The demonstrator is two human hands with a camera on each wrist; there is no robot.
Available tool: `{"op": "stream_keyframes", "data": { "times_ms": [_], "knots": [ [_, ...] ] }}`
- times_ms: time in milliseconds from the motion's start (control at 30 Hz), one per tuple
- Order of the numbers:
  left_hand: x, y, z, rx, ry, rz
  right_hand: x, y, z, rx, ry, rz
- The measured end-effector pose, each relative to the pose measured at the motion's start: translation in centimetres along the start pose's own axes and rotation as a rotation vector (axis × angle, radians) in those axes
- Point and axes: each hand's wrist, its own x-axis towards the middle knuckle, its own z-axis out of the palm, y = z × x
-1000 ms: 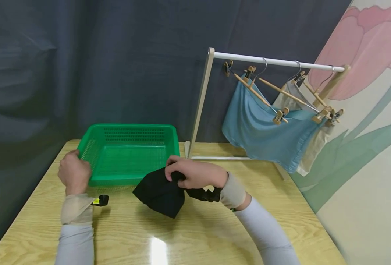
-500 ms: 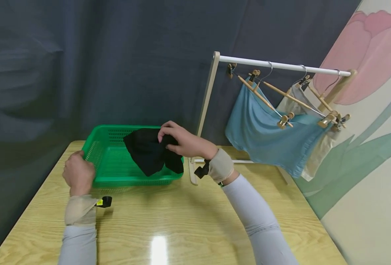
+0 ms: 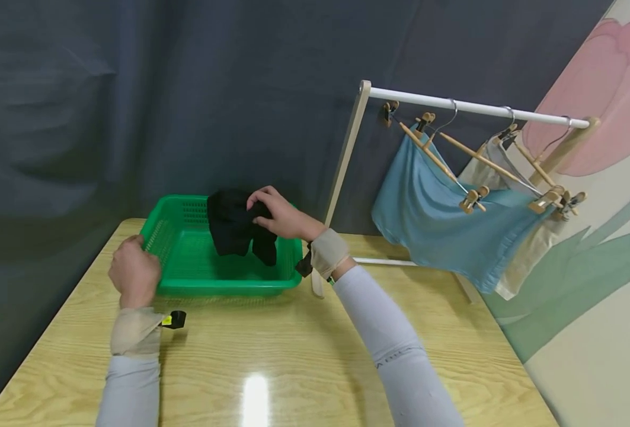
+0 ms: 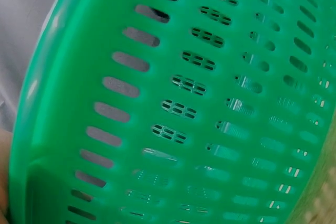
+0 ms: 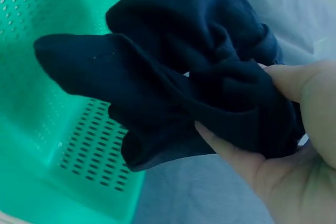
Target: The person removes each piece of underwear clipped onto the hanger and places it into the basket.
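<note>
black cloth (image 3: 232, 228) is pinched by the right grip (image 3: 284, 218); left grip (image 3: 135, 270) holds green basket (image 3: 229, 284)

Right sleeve (image 3: 390, 350): one line of small dark lettering (image 3: 398, 356) runs across the fabric; the letters "AD" seem to stand within it, the full word is not legible. Left black wrist camera (image 3: 178, 319): yellow label (image 3: 167, 321), any print too small to read.

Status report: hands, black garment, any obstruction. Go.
Left hand gripping green basket. Right hand gripping black garment, held over basket. No obstruction visible between them.
</note>
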Motion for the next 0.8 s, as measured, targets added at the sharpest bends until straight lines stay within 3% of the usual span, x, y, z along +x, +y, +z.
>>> {"op": "stream_keyframes", "data": {
  "times_ms": [233, 600, 700, 800],
  "knots": [
    [-0.1, 0.4, 0.1, -0.001, -0.004, -0.011, 0.8, 1.2, 1.4, -0.033, -0.117, 0.055],
    [-0.2, 0.6, 0.0, 0.006, -0.004, -0.028, 0.3, 1.5, 2.9, -0.148, -0.506, 0.205],
    [-0.3, 0.5, -0.1, 0.012, -0.011, -0.034, 0.1, 1.2, 3.1, -0.16, -0.554, 0.228],
    [-0.3, 0.3, -0.2, 0.015, -0.008, -0.033, -0.1, 0.8, 3.1, -0.181, -0.543, 0.225]
  ]
}}
